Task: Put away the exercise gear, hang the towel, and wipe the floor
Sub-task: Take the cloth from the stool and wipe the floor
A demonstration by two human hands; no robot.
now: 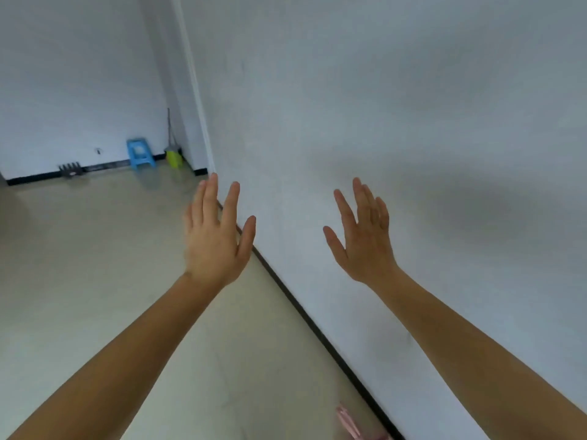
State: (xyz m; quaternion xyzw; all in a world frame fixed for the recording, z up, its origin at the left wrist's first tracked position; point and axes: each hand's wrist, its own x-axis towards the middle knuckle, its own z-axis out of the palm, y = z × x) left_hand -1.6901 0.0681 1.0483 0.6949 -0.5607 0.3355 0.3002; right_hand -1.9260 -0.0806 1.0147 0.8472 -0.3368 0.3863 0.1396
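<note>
Reaching forward with bare arms, the left hand (216, 239) and right hand (363, 239) are both raised, fingers spread wide and holding nothing; the right one is before the white wall (413, 106), the left over the pale floor (79, 265) beside it. Against that wall's foot, at the bottom edge, lies a pink item (349, 422), too blurred to name; far along the wall stand a blue stool (139, 157) and a green broom (174, 157).

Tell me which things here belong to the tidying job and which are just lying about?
Job:
- pink item on the floor, possibly exercise gear
- left hand and right hand, both empty

Lying about:
- blue stool
- green dustpan
- dark object by the wall
</note>
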